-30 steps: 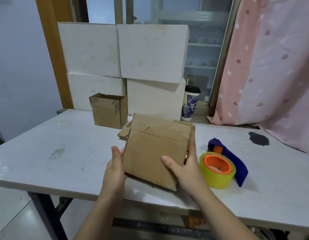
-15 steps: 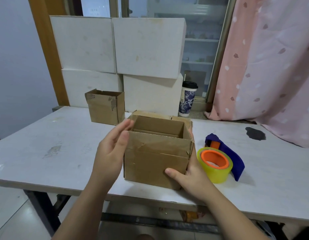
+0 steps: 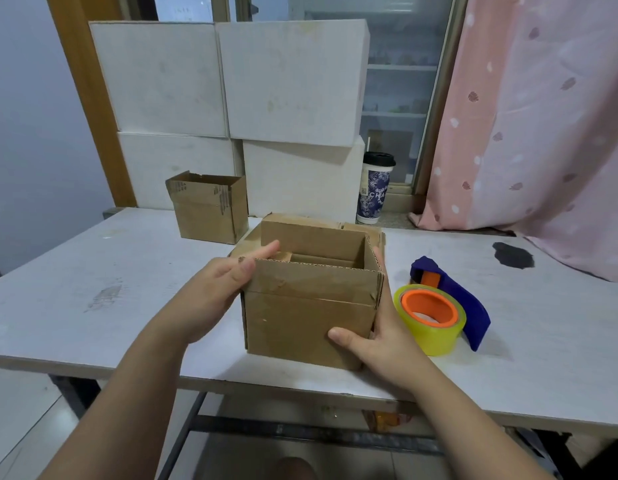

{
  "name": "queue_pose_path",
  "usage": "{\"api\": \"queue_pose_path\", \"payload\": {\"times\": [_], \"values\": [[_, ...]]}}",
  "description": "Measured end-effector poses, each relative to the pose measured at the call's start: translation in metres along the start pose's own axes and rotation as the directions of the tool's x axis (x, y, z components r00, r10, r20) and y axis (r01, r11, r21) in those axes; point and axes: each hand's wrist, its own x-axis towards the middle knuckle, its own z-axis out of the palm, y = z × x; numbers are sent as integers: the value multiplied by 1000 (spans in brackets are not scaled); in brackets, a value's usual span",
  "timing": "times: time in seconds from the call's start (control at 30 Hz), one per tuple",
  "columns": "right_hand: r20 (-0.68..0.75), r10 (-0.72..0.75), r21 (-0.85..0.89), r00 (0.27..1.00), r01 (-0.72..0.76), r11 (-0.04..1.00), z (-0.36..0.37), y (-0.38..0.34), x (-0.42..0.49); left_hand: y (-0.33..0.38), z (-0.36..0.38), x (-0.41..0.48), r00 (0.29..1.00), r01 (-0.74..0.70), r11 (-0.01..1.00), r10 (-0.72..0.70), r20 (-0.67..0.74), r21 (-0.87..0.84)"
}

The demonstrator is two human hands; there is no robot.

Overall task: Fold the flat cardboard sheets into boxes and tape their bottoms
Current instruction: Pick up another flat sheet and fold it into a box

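A brown cardboard box (image 3: 307, 320) stands upright on the white table (image 3: 92, 299), its top open and its flaps up. My left hand (image 3: 214, 289) lies against the box's left side near the top edge, fingers straight. My right hand (image 3: 380, 337) grips the box's right front corner, thumb on the front face and fingers up the right wall. A yellow tape roll (image 3: 435, 327) with an orange core sits in a blue dispenser (image 3: 463, 299) just right of the box. Flat cardboard sheets (image 3: 378, 233) lie behind the box, mostly hidden.
Another open brown box (image 3: 210, 213) stands at the back left of the table. Big white boxes (image 3: 286, 81) are stacked behind it, with a lidded paper cup (image 3: 375, 192) beside them. A pink curtain (image 3: 543, 133) hangs at the right, above a dark stain (image 3: 512, 254).
The box was held tilted with its bottom toward me; it now stands upright on the table, open top up. My left hand moved from under it to its left side.
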Motion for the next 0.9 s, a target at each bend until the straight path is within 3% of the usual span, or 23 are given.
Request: {"api": "queue_pose_path", "payload": {"times": [0.1,0.3,0.5,0.67,0.77,0.9], "values": [[11,-36,-32,999,37,999,-2,-4,-1,-4,0,-1,994,-65,991,74,78,-120],[-13,2,-60,1000,-3,998,-2,-8,-1,-16,16,1,996,-28,988,16,-85,-149],[-126,-23,90,992,34,995,3,-23,5,-13,31,3,969,-77,994,56,-242,-82],[-230,51,285,972,18,958,13,-21,6,-19,45,7,896,-139,982,68,-438,-130],[-238,114,405,965,-8,914,13,-18,9,-20,46,7,883,-147,976,56,-467,-161],[-189,112,352,976,-39,935,8,-23,14,-20,44,8,895,-138,980,62,-442,-141]]}}
